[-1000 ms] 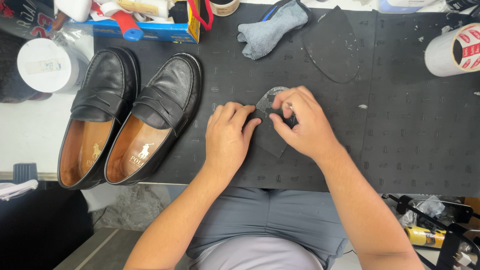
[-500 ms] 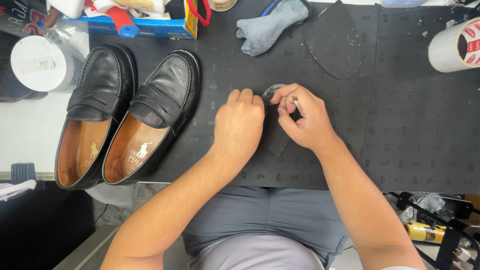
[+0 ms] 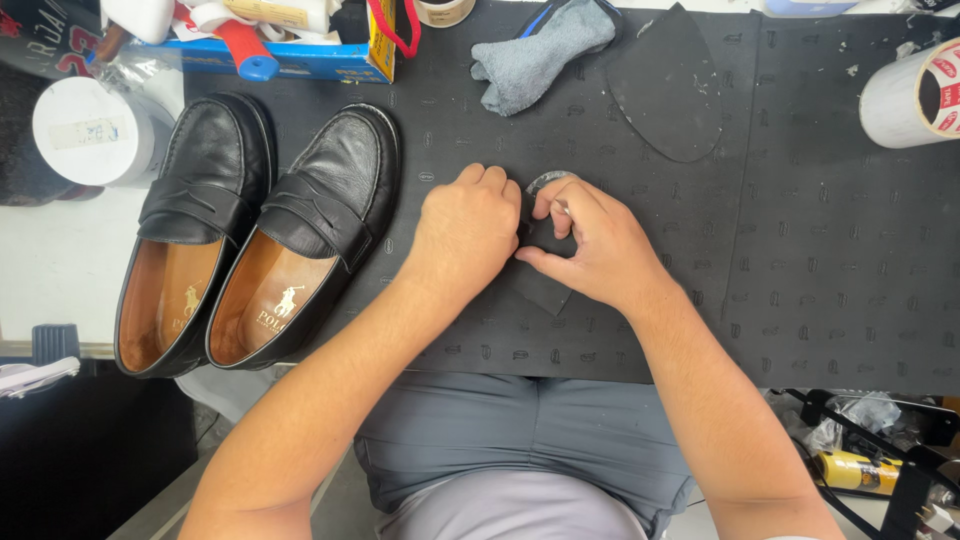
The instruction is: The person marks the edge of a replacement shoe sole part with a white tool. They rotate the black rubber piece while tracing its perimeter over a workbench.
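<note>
My left hand [image 3: 465,235] and my right hand [image 3: 590,245] meet over a small dark rubber sole piece [image 3: 545,290] lying on the black mat [image 3: 800,260]. Both hands press and pinch it; the right fingers also touch a thin curved grey strip [image 3: 548,180] at its top edge. Most of the piece is hidden under my hands. A pair of black leather loafers [image 3: 250,240] stands to the left, toes pointing away from me.
A second black sole-shaped piece [image 3: 668,85] and a grey cloth [image 3: 535,50] lie at the back of the mat. A white container [image 3: 95,130] sits far left, a white roll [image 3: 915,95] far right, a blue box of supplies [image 3: 290,50] behind the shoes.
Both hands have stayed on the small piece, shifting their grip slightly; my left hand has closed more over its left side.
</note>
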